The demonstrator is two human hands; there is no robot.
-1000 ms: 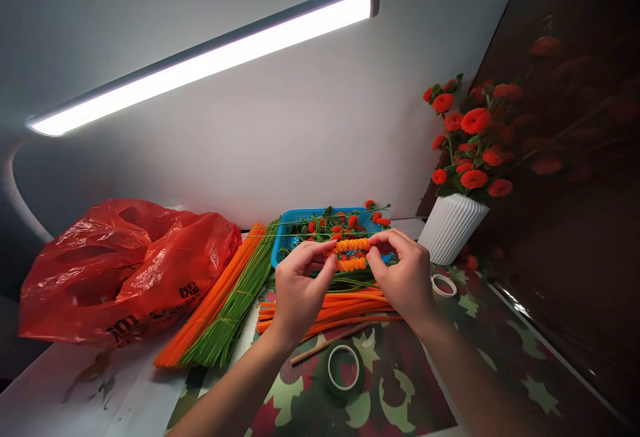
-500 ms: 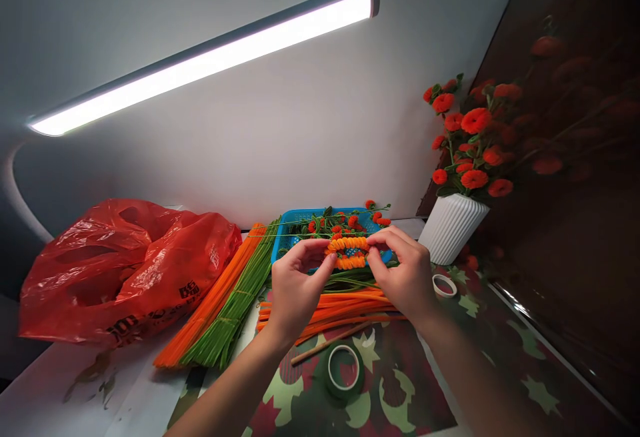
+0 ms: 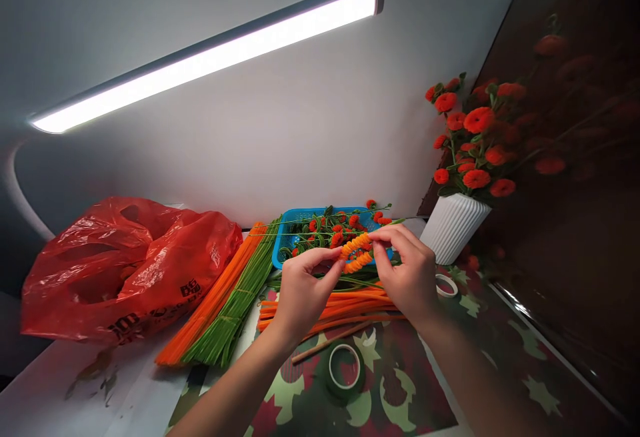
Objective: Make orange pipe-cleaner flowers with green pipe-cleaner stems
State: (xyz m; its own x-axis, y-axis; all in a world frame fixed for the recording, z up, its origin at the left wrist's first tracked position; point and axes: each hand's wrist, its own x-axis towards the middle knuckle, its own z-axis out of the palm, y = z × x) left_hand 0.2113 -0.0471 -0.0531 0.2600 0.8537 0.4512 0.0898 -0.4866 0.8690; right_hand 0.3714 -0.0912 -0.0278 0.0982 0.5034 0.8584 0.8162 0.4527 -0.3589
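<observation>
The orange coil [image 3: 356,252] has tipped up on a slant; left hand [image 3: 303,294] and right hand [image 3: 407,274] each pinch an end — light, springy, probably easily crushed.

Coil [image 3: 357,253]: showing orange, in tight loops.
Bag [image 3: 125,265]: glowing red, carrying dark print.
Basket [image 3: 287,234]: showing blue mesh.
Stem bundles [image 3: 225,304]: lying orange beside green.
Vase [image 3: 453,227]: standing white, ribbed.
Flowers [image 3: 475,137]: blooming orange-red, green-leaved.
Mat [image 3: 400,397]: displaying red, green and cream camouflage.
</observation>
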